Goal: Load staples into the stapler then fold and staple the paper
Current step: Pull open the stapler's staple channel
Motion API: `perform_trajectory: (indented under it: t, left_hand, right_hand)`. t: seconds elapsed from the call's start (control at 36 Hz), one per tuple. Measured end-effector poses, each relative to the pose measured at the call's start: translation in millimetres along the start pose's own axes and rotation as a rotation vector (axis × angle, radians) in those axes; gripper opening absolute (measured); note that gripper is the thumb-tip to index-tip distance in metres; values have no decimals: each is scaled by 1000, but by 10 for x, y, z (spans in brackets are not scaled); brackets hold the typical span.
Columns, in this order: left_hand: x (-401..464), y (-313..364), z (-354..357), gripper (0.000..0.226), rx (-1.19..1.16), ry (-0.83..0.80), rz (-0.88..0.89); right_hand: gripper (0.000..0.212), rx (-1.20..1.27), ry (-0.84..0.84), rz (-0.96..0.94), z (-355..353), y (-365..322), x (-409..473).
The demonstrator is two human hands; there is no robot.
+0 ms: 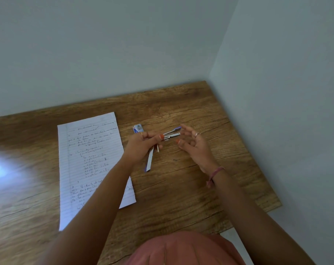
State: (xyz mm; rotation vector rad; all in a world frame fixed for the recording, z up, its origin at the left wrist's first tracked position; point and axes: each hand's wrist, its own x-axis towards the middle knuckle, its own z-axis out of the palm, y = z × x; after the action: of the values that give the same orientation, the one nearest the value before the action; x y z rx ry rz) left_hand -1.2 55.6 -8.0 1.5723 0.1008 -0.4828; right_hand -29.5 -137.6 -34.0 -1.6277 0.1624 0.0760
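The left hand [143, 145] is pinching the opened stapler [163, 139] above the wooden table [200, 188]; the right hand [193, 142] is hovering beside it, fingers spread, empty. Handwritten paper [89, 165] is lying leftward, in a pale-walled corner [210, 73].

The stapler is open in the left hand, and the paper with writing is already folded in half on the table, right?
Not quite. The stapler is open in the left hand, but the paper is not folded: the head view shows it lying flat and full length on the table, partly under the left arm.
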Motion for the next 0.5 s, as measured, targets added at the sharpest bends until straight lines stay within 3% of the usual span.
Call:
perform_trajectory:
  t: [0.11,0.22,0.39,0.5]
  left_hand:
    - [-18,-42,49,21,-442,-73,-234]
    - [3,-90,103,16,-733,-123,-398]
    - [53,-157,158,21,-875,-155,-481]
    - [68,-168,151,35,-922,-126,-512]
  right_hand:
    - [44,56,-57,-4,6,-92,34]
    - [41,70,-57,22,21,-103,72]
    - [44,95,-59,61,88,-92,128]
    - [32,57,-11,62,84,-93,204]
